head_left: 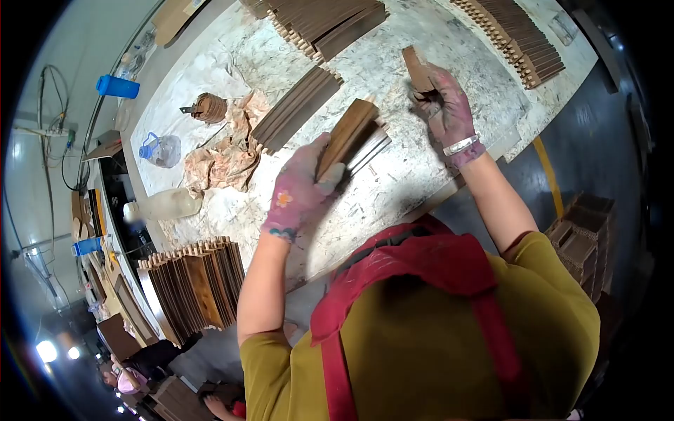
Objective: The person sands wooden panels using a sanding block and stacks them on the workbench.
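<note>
My left hand (300, 184), in a stained pink glove with a flower on its back, is closed around a dark brown wooden slat (349, 133). Pale-edged pieces (371, 151) lie right beside that slat; whether my fingers also grip them is hidden. Farther right, my right hand (449, 109), gloved as well, pinches a small flat brown piece (417, 69) that sticks up past the fingers; its kind I cannot make out. Just beyond my left hand, a short stack of brown slats (298, 105) rests on the paint-marked table (414, 175).
More slat stacks sit at the far side (326, 24), far right (516, 42) and near left (193, 284). A crumpled stained cloth (228, 151), a tin (210, 108), and a clear jug (163, 150) stand left. Cartons (583, 238) are on the floor at right.
</note>
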`<state>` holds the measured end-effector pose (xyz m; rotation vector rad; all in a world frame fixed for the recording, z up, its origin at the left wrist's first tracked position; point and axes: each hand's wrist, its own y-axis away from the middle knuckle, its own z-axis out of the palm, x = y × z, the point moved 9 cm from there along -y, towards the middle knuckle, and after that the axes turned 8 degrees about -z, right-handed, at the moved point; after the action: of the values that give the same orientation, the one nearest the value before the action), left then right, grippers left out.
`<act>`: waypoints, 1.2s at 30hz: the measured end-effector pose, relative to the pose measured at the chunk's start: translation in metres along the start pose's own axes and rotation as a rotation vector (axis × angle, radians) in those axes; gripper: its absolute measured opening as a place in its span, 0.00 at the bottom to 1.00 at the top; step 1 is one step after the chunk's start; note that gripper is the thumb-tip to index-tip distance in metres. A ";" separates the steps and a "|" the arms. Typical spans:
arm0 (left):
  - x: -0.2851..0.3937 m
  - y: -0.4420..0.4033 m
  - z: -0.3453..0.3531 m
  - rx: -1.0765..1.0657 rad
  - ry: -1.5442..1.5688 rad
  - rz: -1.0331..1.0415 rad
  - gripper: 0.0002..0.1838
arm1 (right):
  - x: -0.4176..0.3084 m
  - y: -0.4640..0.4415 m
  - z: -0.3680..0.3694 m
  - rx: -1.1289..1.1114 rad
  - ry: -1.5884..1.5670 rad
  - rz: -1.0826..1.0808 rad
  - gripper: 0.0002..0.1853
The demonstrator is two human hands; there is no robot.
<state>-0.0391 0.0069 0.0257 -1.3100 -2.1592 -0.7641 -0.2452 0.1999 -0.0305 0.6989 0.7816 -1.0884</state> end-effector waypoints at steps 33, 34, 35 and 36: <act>-0.022 -0.032 0.025 -0.182 -0.072 0.036 0.30 | -0.018 0.109 0.045 -0.771 1.215 -0.245 0.18; -0.033 -0.042 0.031 -0.260 -0.070 0.016 0.31 | -0.014 0.116 0.055 -0.817 1.201 -0.265 0.18; -0.036 -0.048 0.034 -0.333 -0.067 0.000 0.31 | -0.010 0.123 0.067 -0.861 1.188 -0.293 0.18; -0.038 -0.049 0.037 -0.378 -0.070 -0.015 0.31 | -0.007 0.129 0.076 -0.846 1.160 -0.322 0.18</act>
<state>-0.0724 -0.0102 -0.0358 -1.5233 -2.1504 -1.1929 -0.1095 0.1815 0.0314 0.4129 2.2373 -0.4255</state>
